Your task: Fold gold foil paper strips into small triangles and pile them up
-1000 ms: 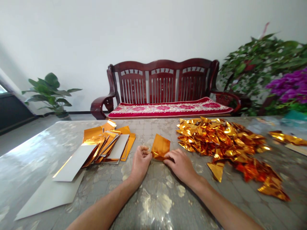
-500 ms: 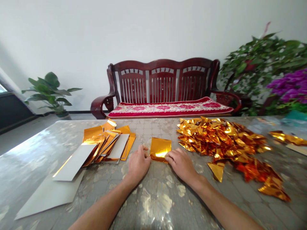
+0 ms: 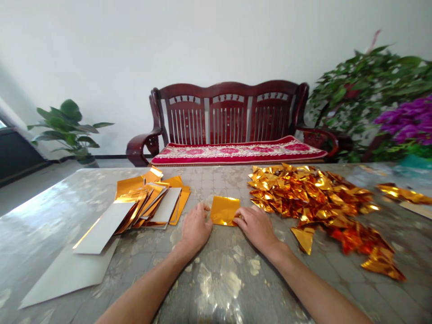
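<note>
A squarish sheet of shiny gold foil paper (image 3: 224, 209) lies between my hands at the middle of the table, with a narrow folded-looking strip along its near edge. My left hand (image 3: 196, 227) is closed at the sheet's left edge, thumb and fingers pinched at the near-left corner. At the near-right corner, my right hand (image 3: 257, 225) pinches the foil between thumb and curled fingers. The fingertips partly cover both corners.
Left of my hands lies a fanned stack of gold and white-backed sheets (image 3: 165, 207), with a larger pale sheet (image 3: 72, 272) nearer me. A heap of folded gold foil pieces (image 3: 313, 193) spreads at the right. Beyond the table (image 3: 216, 279) stands a wooden bench (image 3: 227, 117).
My right hand has shifted slightly to the right at the foil's corner. The bright glare on the sheet has faded, and its near edge sits a little higher. My left hand stays nearly in place.
</note>
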`<state>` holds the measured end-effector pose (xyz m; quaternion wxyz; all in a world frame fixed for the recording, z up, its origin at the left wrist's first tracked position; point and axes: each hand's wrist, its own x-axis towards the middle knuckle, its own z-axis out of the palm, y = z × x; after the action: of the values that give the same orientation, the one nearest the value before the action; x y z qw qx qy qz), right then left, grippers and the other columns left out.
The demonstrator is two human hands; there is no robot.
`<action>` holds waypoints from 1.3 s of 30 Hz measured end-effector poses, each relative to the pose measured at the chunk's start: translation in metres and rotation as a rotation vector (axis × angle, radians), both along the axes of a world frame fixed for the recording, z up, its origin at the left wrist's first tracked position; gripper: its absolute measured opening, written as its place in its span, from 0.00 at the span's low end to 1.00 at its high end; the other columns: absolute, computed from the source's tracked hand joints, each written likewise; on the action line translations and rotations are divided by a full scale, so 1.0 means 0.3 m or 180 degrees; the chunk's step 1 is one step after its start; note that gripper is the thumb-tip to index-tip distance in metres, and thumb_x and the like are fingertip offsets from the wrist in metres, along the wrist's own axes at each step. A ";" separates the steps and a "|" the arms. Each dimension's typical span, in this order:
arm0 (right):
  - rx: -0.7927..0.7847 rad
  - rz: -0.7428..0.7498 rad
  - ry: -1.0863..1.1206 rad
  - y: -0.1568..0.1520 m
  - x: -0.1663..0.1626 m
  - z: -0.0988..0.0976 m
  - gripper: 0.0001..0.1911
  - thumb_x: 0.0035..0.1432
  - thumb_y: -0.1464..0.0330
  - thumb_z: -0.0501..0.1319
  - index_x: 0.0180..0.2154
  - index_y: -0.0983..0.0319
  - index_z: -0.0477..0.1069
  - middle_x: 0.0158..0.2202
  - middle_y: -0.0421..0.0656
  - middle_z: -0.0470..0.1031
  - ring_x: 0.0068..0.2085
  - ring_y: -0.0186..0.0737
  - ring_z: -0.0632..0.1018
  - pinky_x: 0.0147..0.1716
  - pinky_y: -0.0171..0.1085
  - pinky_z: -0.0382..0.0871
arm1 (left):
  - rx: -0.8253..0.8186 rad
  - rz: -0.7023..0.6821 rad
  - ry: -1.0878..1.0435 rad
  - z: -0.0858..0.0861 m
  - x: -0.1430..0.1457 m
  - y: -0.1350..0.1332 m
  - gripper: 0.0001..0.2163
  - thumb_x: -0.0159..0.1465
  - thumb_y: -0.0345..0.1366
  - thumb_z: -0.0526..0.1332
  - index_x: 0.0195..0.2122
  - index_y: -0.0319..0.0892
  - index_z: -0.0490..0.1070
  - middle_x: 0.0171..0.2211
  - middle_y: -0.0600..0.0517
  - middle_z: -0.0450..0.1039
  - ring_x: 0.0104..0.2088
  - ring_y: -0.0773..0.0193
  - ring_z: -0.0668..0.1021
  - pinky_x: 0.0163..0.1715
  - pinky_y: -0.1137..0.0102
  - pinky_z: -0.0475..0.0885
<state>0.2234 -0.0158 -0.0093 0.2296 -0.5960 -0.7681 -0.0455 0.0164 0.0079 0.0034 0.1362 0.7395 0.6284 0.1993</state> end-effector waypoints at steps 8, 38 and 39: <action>0.0016 -0.0029 -0.0136 -0.001 0.006 -0.003 0.04 0.61 0.64 0.64 0.34 0.57 0.72 0.33 0.41 0.78 0.38 0.45 0.72 0.37 0.41 0.57 | 0.0657 -0.0748 0.0055 -0.011 -0.003 -0.014 0.18 0.59 0.22 0.54 0.48 0.46 0.70 0.45 0.48 0.71 0.48 0.57 0.72 0.49 0.66 0.66; -0.0116 0.0623 0.0862 0.005 0.065 -0.016 0.19 0.63 0.77 0.53 0.42 0.55 0.80 0.41 0.42 0.77 0.44 0.40 0.74 0.46 0.39 0.66 | 0.0635 -0.1606 0.1775 0.040 0.029 -0.118 0.22 0.68 0.31 0.54 0.63 0.53 0.60 0.45 0.47 0.69 0.44 0.54 0.74 0.42 0.60 0.71; -0.0084 0.0700 0.0720 -0.001 0.061 -0.012 0.19 0.63 0.77 0.53 0.43 0.54 0.80 0.41 0.42 0.78 0.44 0.40 0.73 0.46 0.39 0.65 | 0.0657 -0.1597 0.1776 0.039 0.030 -0.119 0.23 0.67 0.30 0.54 0.63 0.53 0.60 0.44 0.47 0.70 0.44 0.54 0.74 0.42 0.60 0.71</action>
<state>0.2415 -0.0162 -0.0130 0.3104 -0.5125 -0.7986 0.0575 0.0253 -0.0277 0.0153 -0.0705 0.9058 0.4176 0.0132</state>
